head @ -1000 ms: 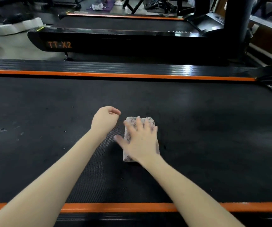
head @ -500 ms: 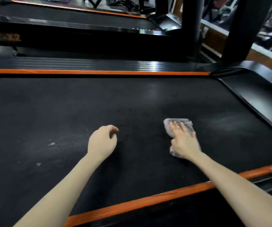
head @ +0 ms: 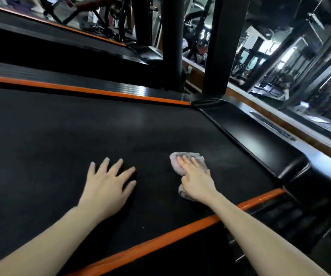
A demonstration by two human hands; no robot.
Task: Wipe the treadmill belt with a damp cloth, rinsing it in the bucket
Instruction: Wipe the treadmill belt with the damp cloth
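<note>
Nearest runs the orange side strip [head: 160, 239]. Past it, on the black belt [head: 61, 136], the left hand [head: 106, 188] lies flat with fingers spread, holding nothing. Beside it the right hand [head: 197, 184] presses straight fingers down on the crumpled grey cloth [head: 174, 164], which lies on the belt near the black front cover [head: 250, 136]. The cloth looks soft, light and limp, likely to bunch on the textured belt. A flat palm over its middle should steer it best, and lifting it means gathering it whole. Beyond stand dark uprights [head: 172, 36]. No bucket shows.
</note>
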